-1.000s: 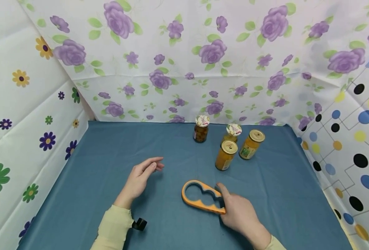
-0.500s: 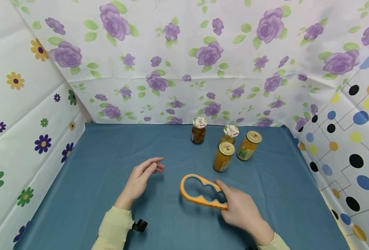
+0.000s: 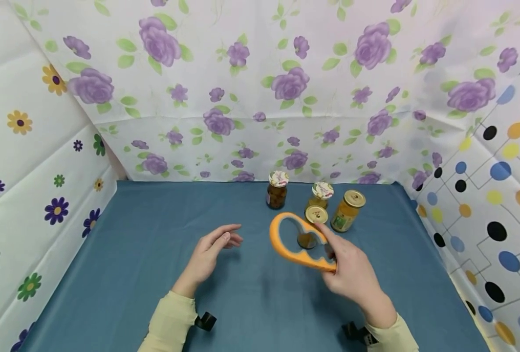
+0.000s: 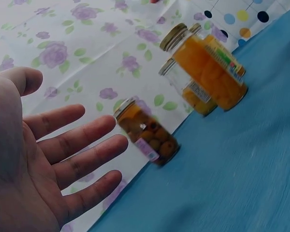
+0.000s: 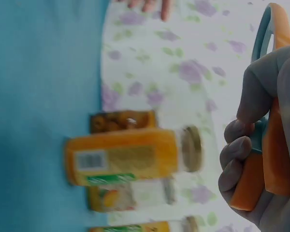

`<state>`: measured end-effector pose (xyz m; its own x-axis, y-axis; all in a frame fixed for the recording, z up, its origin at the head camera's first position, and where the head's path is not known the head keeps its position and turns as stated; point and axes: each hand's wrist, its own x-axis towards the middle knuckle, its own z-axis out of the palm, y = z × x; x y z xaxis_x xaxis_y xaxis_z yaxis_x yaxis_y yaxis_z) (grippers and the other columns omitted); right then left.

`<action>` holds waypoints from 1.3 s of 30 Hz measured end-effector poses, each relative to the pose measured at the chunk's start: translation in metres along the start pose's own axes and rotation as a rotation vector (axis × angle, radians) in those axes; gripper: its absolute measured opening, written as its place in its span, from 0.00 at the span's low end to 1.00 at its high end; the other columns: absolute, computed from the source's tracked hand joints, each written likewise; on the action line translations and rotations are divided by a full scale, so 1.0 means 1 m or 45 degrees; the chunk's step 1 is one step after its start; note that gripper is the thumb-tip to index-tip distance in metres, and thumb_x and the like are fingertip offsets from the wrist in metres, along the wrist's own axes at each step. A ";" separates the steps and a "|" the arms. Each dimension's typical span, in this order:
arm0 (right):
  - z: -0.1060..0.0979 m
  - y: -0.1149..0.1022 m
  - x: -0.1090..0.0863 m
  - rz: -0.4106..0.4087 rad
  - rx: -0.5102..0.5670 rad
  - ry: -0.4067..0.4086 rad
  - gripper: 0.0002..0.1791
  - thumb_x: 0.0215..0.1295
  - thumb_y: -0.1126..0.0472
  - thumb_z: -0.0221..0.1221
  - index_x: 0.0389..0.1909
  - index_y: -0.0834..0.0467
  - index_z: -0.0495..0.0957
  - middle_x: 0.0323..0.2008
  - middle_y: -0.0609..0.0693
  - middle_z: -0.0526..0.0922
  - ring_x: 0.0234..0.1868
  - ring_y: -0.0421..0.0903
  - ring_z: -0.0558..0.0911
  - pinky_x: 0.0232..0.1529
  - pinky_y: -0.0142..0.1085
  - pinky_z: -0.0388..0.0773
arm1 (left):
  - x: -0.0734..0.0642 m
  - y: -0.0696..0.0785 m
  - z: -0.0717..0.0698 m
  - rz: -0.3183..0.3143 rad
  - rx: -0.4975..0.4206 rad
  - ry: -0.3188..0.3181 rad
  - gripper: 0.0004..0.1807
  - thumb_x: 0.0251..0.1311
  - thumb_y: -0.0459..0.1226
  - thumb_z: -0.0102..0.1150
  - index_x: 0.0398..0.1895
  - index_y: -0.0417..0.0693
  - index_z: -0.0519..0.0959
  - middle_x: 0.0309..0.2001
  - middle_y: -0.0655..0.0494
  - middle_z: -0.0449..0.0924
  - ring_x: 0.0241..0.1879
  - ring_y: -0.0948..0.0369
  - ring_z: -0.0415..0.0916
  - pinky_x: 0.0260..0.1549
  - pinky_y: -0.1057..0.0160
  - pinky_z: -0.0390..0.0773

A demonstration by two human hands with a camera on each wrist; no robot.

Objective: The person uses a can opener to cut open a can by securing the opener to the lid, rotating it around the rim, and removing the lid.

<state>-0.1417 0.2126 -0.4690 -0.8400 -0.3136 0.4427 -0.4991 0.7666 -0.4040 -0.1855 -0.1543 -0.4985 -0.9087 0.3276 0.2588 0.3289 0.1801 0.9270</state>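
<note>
My right hand grips the handle ends of an orange jar opener, a loop with a grey toothed inner edge. Raised off the cloth, the loop overlaps the front jar of orange fruit in the head view, leaving its gold lid showing. In the right wrist view, fingers curl round the jar opener's orange handles. My left hand hovers at the left with nothing in it; its fingers are spread and relaxed in the left wrist view.
Behind the front jar stand a jar with a patterned lid and a gold-lidded jar. A jar of dark round contents is farther left. Blue cloth covers the table, with a flowered curtain behind.
My right hand has lifted the jar opener and moved it forward toward the front jar, now overlapping it. The left hand has shifted slightly right; the head view has tilted up a little.
</note>
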 end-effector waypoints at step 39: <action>-0.067 0.044 0.009 0.178 -0.052 0.299 0.55 0.51 0.74 0.62 0.83 0.41 0.64 0.27 0.42 0.68 0.21 0.40 0.63 0.25 0.36 0.61 | 0.074 0.000 0.116 -0.139 -0.352 -0.098 0.29 0.84 0.39 0.49 0.83 0.47 0.61 0.70 0.39 0.72 0.70 0.42 0.70 0.66 0.44 0.72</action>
<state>-0.1571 0.2815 -0.4291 -0.8253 -0.0685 0.5605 -0.3691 0.8167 -0.4436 -0.2229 -0.0222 -0.5105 -0.9091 0.3916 0.1419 0.1382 -0.0377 0.9897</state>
